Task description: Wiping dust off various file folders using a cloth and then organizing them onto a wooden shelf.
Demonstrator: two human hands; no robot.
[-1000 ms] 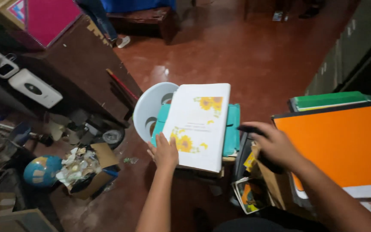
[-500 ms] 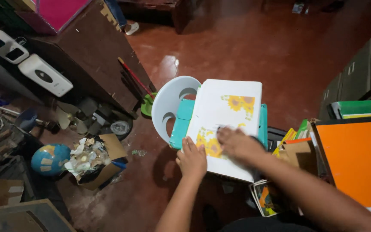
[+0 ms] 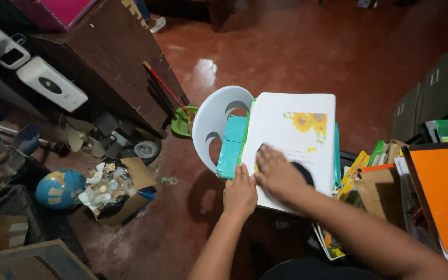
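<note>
The white book point(image 3: 291, 140), its cover printed with sunflowers, lies flat on top of a teal stack point(image 3: 233, 148) on the seat of a white chair point(image 3: 211, 124). The left hand point(image 3: 239, 194) grips the book's near left corner, fingers curled on the edge. The right hand point(image 3: 278, 173) rests palm-down on the cover, fingers spread and blurred, with something dark beneath the palm; what it is cannot be told. An orange board point(image 3: 442, 197) leans to the right. A globe point(image 3: 58, 189) and a scrap-filled box point(image 3: 117, 194) sit on the red floor point(image 3: 286, 46) to the left.
</note>
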